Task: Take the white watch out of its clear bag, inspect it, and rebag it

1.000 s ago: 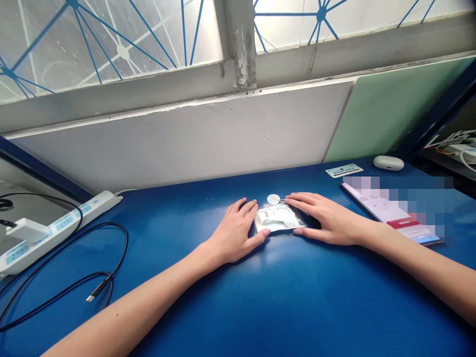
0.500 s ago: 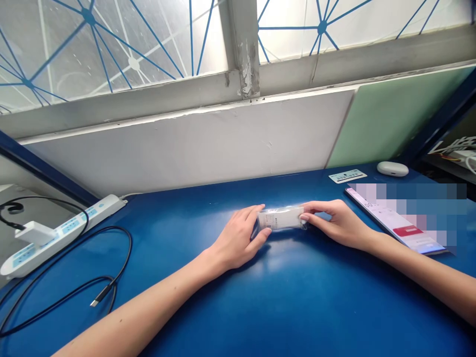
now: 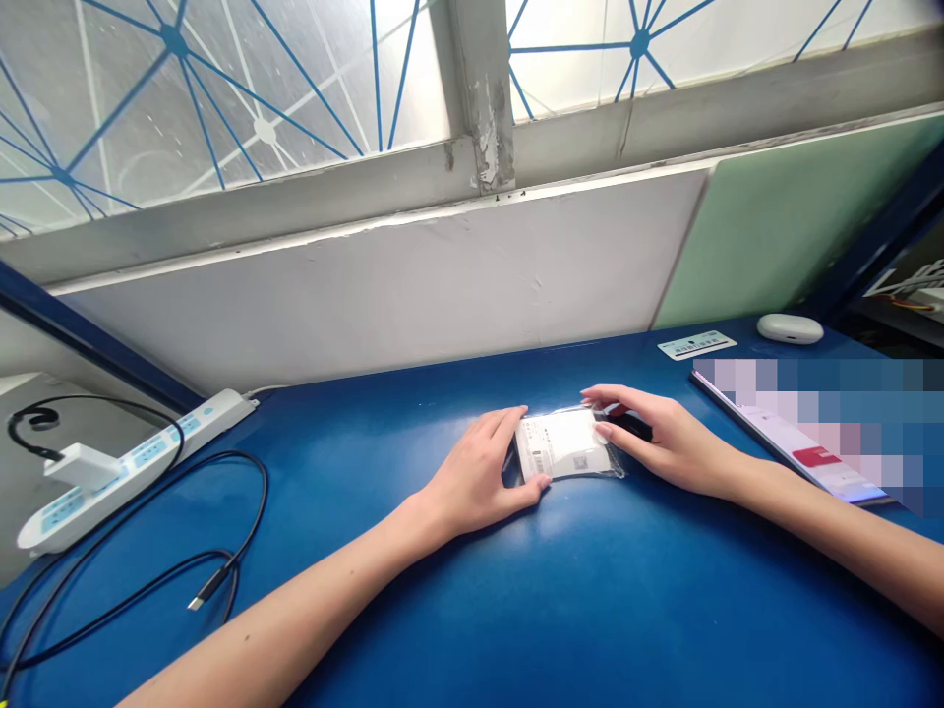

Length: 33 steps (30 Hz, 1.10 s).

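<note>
A flat white packet [image 3: 564,447] in a clear plastic sleeve is at the middle of the blue table, its printed face turned up. Small text and a square code show on that face. My left hand [image 3: 483,472] grips its left end, thumb at the near edge and fingers at the far edge. At the right end, my right hand [image 3: 664,438] has its thumb on the packet's face and its index finger by the far corner. The other fingers of the right hand are partly hidden, as is the packet's underside.
A white power strip [image 3: 140,467] with a white charger [image 3: 81,467] and a looped black cable [image 3: 258,511] lies on the left. To the right are a phone [image 3: 782,433], partly pixelated, a card [image 3: 697,344] and a white earbud case [image 3: 791,328]. A wall panel [image 3: 369,305] stands behind.
The packet has turned from a narrow, edge-tilted view to lying flatter, with more of its printed face showing. My right thumb and index finger have moved further apart.
</note>
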Tool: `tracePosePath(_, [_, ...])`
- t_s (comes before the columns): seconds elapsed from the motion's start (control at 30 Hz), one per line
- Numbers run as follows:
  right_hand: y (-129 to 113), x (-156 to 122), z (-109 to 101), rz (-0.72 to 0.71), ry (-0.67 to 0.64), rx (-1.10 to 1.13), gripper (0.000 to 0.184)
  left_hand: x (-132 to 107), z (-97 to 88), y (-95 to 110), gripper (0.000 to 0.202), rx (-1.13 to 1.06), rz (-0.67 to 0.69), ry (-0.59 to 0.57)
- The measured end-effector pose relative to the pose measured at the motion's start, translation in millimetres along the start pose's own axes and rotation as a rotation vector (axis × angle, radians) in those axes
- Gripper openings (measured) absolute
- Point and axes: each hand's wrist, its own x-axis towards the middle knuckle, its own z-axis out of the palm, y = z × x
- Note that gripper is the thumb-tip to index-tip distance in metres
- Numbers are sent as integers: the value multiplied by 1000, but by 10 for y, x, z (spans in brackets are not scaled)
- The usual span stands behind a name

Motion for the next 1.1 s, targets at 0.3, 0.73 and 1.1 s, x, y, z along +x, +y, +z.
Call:
tracePosePath(0.3, [30, -49, -27, -197, -177, -274, 60, 10, 4, 7, 65, 89, -16, -47])
tracePosePath(0.73, [30, -54, -26, -187, -191, -334, 67, 25, -26, 31, 64, 103, -38, -86])
tracePosePath(1.1, [11, -50, -41, -175, -221, -354, 67, 34, -30, 37, 68, 124, -42, -108])
